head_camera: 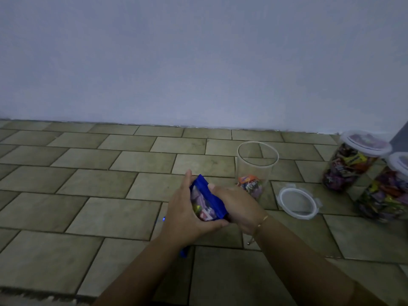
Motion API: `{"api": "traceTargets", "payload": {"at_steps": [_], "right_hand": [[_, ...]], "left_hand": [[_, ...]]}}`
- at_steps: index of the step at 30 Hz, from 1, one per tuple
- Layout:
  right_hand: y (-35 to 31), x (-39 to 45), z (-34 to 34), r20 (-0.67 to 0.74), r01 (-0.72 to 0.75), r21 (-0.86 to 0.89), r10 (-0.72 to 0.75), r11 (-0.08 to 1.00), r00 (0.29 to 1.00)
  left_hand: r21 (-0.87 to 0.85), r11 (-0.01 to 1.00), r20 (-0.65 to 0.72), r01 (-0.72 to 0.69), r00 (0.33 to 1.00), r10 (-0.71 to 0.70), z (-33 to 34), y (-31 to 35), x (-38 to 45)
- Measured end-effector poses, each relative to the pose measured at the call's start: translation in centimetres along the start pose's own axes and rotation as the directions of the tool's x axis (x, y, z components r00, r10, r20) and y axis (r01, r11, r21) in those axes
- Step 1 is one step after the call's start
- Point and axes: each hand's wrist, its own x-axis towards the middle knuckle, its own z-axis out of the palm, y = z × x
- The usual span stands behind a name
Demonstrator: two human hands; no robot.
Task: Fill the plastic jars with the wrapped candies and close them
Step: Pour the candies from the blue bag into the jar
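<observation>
Count of items in view:

- Clear round plastic jars: three. One open jar (257, 168) at 3 o'clock of centre, holding a few wrapped candies (250, 184) at its bottom, too jumbled to count. Two lidded jars, full, at the 3 o'clock edge: the farther one (351, 164) and the nearer one (384, 193).
- Loose clear round plastic lids (297, 203): one.
- Blue plastic candy bags (206, 198): one.
- Hands: two, left (187, 213) and right (238, 204).
- Thin gold wrist bracelets (261, 223): one.
</observation>
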Motion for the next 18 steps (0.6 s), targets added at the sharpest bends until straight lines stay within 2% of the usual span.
{"api": "traceTargets", "payload": {"at_steps": [3, 8, 14, 18], "right_hand": [[1.0, -1.2, -1.6, 0.042, -0.056, 0.176, 0.049, 0.983, 0.998], [2.1, -3.2, -4.4, 0.072, -0.090, 0.277, 0.072, 0.957, 0.995], [2.8, -4.5, -7.2, 0.025, -0.032, 0.172, 0.028, 0.985, 0.999], [3.2, -4.8, -9.0, 0.055, -0.020, 0.064, 0.017, 0.998, 0.998]], "left_hand": [[-0.053, 0.997, 0.026, -0.055, 0.998, 0.056, 0.9, 0.4, -0.5], [-0.101, 0.987, 0.046, -0.128, 0.990, 0.133, 2.9, 1.8, -1.1], [-0.028, 0.981, 0.063, -0.193, 0.979, 0.194, 5.2, 3.2, -1.4], [0.080, 0.973, 0.061, -0.218, 0.975, 0.213, 6.3, 3.7, -1.5]]}}
